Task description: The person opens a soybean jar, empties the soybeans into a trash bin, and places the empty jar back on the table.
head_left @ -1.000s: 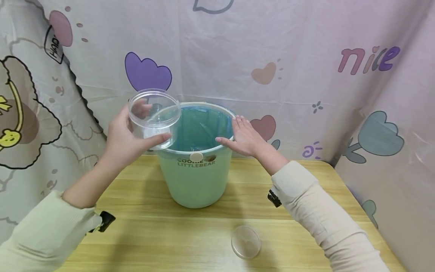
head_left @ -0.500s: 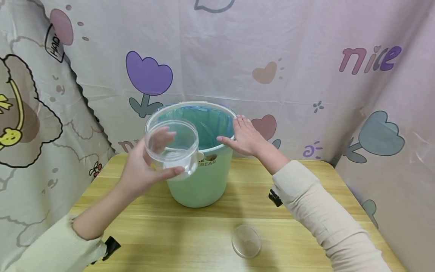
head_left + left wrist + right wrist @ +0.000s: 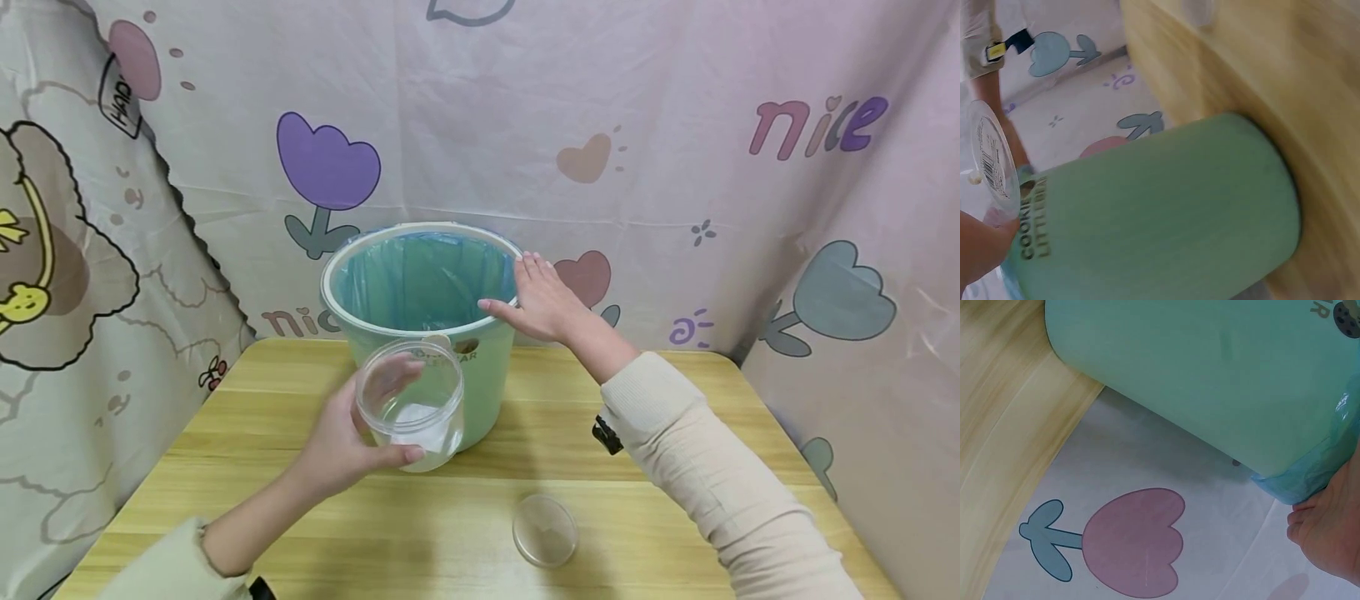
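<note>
My left hand (image 3: 341,446) grips a clear, open-topped plastic jar (image 3: 442,429) around its side, in front of the green bin (image 3: 480,400). The jar's mouth tilts up toward the head camera, and a whitish patch shows through at its base. In the left wrist view, a printed label with a barcode is on the jar's base (image 3: 991,159). My right hand (image 3: 546,304) rests on the right side of the bin's rim with straight fingers, the thumb over the opening. A blue plastic liner (image 3: 360,287) lines the bin and folds over its rim.
A round clear lid (image 3: 545,531) lies flat on the wooden table (image 3: 300,400), in front of the bin and to its right. Patterned curtains (image 3: 465,108) hang behind the table and along both sides.
My left hand has brought the jar down and to the right, from over the bin's left rim to in front of the bin. My right hand has stayed on the rim.
</note>
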Demonstrator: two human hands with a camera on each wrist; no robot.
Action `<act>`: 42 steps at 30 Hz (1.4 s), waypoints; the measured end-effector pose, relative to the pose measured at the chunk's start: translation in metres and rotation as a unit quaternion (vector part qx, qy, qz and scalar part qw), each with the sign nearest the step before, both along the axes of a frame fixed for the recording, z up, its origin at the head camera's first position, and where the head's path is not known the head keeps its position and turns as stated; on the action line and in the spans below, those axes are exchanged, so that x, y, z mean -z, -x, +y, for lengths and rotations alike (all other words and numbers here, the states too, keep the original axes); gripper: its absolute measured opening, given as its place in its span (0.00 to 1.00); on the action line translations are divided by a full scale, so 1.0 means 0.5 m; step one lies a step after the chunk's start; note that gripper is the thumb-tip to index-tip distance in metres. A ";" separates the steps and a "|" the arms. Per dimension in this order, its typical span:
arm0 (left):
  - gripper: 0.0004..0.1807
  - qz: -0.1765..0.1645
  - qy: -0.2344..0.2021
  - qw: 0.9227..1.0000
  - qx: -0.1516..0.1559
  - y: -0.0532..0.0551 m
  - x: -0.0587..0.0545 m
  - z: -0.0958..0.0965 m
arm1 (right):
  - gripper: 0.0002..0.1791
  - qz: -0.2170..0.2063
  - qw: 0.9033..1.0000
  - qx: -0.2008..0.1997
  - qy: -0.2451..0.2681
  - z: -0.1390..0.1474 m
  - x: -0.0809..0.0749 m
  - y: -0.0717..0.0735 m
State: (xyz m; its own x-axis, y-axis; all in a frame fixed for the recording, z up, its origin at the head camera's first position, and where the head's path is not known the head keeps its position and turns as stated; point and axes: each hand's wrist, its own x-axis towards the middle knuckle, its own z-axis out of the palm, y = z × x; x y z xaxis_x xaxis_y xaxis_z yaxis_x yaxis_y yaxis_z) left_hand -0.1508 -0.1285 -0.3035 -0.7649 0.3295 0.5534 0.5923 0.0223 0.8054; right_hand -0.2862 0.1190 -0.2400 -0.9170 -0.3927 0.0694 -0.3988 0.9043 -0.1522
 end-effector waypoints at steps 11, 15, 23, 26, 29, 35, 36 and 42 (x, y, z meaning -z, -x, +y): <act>0.45 -0.032 0.020 0.999 -0.022 0.008 0.096 0.018 | 0.52 -0.004 1.000 0.002 0.003 0.000 -0.001 0.000; 0.45 -0.054 0.035 0.997 -0.036 0.007 0.133 0.023 | 0.52 -0.004 1.000 0.002 0.001 0.000 -0.001 -0.001; 0.46 -0.100 0.073 0.989 -0.078 -0.003 0.195 0.027 | 0.52 -0.003 1.000 0.000 0.005 -0.002 -0.002 -0.001; 0.47 -0.122 0.085 0.985 -0.091 -0.004 0.214 0.030 | 0.51 -0.003 1.000 0.001 0.007 -0.002 -0.002 0.000; 0.49 -0.143 0.090 0.981 -0.099 -0.006 0.235 0.036 | 0.51 -0.002 1.000 0.002 0.009 -0.002 -0.001 0.000; 0.53 -0.178 0.107 0.973 -0.105 -0.013 0.273 0.055 | 0.51 0.000 1.000 0.001 0.011 -0.001 0.000 0.000; 0.53 -0.183 0.113 0.971 -0.106 -0.014 0.279 0.058 | 0.51 0.000 1.000 0.001 0.010 -0.001 0.000 0.000; 0.53 -0.212 0.122 0.963 -0.116 -0.021 0.307 0.075 | 0.51 -0.001 1.000 0.000 0.012 -0.001 0.000 0.001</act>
State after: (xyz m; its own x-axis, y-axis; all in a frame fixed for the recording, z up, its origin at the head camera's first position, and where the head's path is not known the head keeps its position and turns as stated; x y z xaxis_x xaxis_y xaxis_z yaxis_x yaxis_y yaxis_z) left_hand -0.1403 -0.0908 -0.4570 -0.9736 0.2033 0.1034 0.1682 0.3335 0.9276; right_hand -0.2866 0.1182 -0.2402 -0.9175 -0.3901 0.0773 -0.3977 0.9007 -0.1750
